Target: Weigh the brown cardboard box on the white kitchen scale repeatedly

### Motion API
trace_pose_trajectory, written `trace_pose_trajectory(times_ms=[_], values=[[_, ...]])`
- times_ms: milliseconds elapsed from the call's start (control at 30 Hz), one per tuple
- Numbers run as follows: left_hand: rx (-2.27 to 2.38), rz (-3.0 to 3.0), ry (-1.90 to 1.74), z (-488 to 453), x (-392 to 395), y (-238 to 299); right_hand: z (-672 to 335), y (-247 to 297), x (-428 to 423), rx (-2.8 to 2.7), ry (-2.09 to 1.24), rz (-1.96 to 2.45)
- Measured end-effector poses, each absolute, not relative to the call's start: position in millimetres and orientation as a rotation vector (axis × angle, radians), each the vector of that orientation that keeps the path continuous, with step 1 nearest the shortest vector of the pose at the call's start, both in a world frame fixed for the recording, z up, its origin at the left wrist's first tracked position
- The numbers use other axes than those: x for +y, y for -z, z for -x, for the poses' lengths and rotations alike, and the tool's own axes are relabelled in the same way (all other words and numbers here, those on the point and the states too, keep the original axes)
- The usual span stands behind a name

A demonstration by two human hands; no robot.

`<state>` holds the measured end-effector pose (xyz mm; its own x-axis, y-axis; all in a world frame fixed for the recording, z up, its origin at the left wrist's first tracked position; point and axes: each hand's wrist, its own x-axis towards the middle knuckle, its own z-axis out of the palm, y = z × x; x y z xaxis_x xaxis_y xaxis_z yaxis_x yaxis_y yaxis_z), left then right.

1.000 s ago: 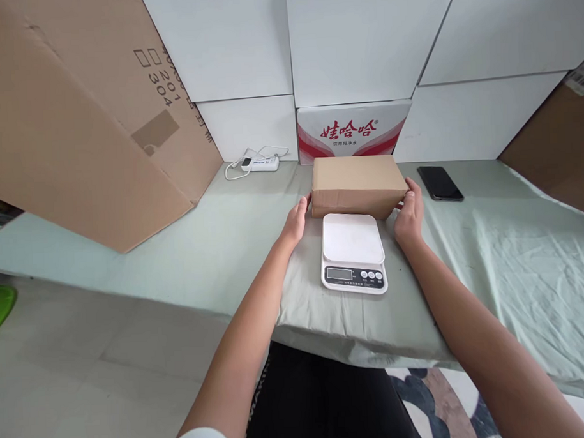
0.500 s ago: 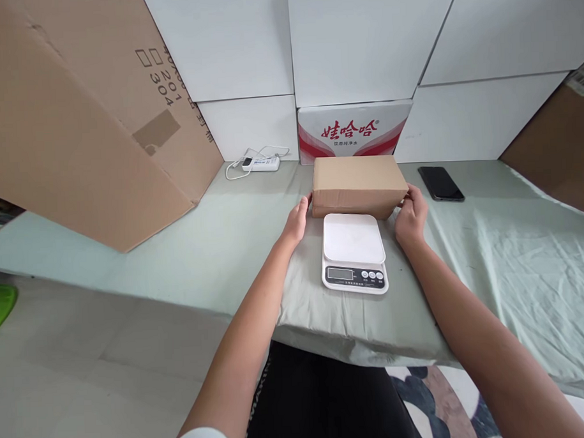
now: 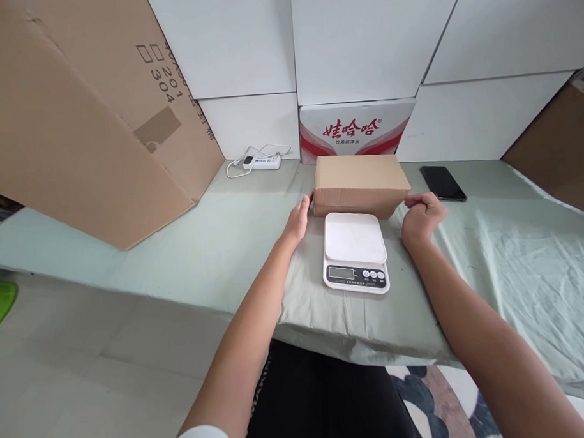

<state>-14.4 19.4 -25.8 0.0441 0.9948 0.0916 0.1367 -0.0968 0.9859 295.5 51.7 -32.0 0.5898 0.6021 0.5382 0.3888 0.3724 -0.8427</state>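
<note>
A closed brown cardboard box (image 3: 360, 173) rests on the cloth-covered table, just behind a white kitchen scale (image 3: 354, 239). My left hand (image 3: 298, 220) lies along the box's left end with its fingers stretched out; their tips are partly hidden at the box's side. Off the right end of the box, my right hand (image 3: 422, 217) is slightly apart from it, with bent fingers blurred by motion. Whether those fingers are closed is unclear. The scale's platform bears nothing, and its display looks blank.
A black phone (image 3: 443, 184) lies at the right rear. A white power strip with a cable (image 3: 262, 162) is at the left rear. Large cardboard (image 3: 102, 136) leans at the left. White boxes (image 3: 250, 128) and a red-lettered carton (image 3: 356, 130) line the back.
My right hand has come away from the box's right end and moved slightly right, its fingers turning outward. My left hand stays at the box, which has not visibly moved on the table.
</note>
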Motion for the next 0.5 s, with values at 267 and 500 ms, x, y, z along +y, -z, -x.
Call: trace_pose_trajectory(times_ms=[267,500], values=[[1.243,-1.394,-1.182,13.6,17.6,23.0,-301.1,32.4,60.8,-0.938,-0.264,1.351],[1.248,-1.339,-1.249,13.5,21.5,25.4,-298.1,34.6,59.1,-1.077,-0.338,1.232]])
